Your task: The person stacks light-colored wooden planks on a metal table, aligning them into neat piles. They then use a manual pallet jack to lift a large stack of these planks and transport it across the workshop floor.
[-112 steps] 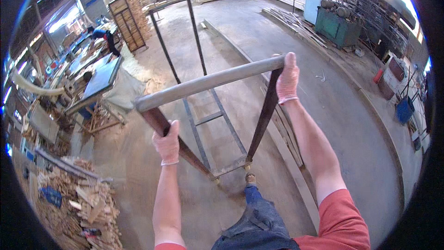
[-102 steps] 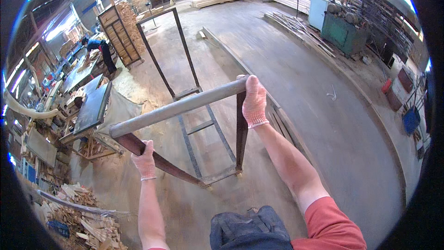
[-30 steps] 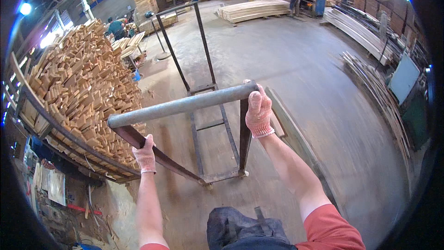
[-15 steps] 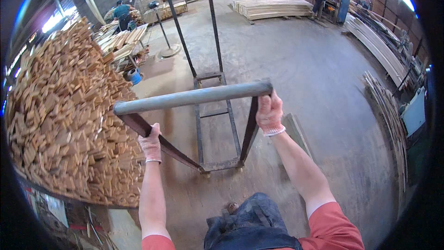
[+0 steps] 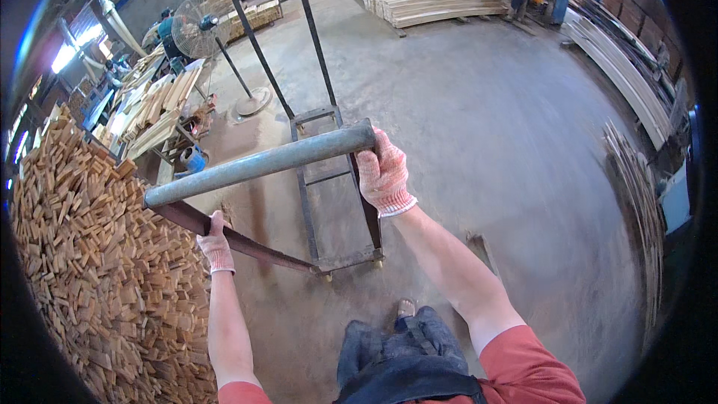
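A metal trolley (image 5: 258, 164) with a tall frame at each end stands in front of me on small wheels. Its near end has a thick grey crossbar, and its low base is an open frame of bars. My left hand (image 5: 216, 245), in a pale knitted work glove, is closed round the left upright below the crossbar. My right hand (image 5: 384, 173), gloved likewise, grips the right upright close under the crossbar's right end. The trolley carries no load.
A big heap of short wood offcuts (image 5: 112, 269) rises at my left. Beyond it are a pedestal fan (image 5: 250, 102), a blue bucket (image 5: 193, 159) and a plank-covered bench. Stacked boards (image 5: 437, 1) lie far ahead, long strips (image 5: 636, 209) at right. Two people work farther off.
The trolley and both my hands have shifted left in view, and the crossbar slants more. The wood heap and fan have moved left in view too. Both hands keep their hold.
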Action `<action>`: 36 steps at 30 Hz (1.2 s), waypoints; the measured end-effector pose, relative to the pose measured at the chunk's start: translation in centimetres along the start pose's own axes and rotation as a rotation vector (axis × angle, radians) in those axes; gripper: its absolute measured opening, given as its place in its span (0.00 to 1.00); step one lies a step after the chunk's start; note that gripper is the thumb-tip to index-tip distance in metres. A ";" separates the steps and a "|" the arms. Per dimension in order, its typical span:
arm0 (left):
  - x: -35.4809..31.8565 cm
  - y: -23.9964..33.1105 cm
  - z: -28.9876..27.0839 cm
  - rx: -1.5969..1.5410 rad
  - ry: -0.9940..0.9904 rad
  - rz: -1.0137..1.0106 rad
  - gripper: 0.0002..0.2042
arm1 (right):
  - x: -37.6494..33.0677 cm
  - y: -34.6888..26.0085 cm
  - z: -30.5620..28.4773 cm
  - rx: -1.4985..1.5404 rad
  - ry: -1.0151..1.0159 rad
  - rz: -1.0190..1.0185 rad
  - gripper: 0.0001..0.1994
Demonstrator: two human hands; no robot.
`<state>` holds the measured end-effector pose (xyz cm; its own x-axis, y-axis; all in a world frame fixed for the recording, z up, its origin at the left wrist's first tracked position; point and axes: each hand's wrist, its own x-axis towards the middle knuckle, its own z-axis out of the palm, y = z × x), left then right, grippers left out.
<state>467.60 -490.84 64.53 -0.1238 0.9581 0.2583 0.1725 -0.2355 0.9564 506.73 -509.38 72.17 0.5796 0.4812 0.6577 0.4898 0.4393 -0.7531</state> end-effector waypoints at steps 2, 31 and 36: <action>6.1 -0.2 6.0 0.085 0.033 0.009 0.16 | 6.4 5.0 1.9 0.012 -0.001 0.000 0.33; 66.6 -12.4 80.2 0.130 0.396 -0.157 0.29 | 81.7 79.8 21.5 0.107 0.029 -0.043 0.25; 71.9 -10.9 90.9 0.018 0.424 -0.162 0.18 | 93.3 86.9 22.6 0.222 -0.110 0.110 0.21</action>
<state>545.62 -404.54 60.28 -0.5390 0.8303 0.1416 0.1342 -0.0814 0.9876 588.63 -409.13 68.56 0.5414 0.6095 0.5792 0.2659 0.5294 -0.8056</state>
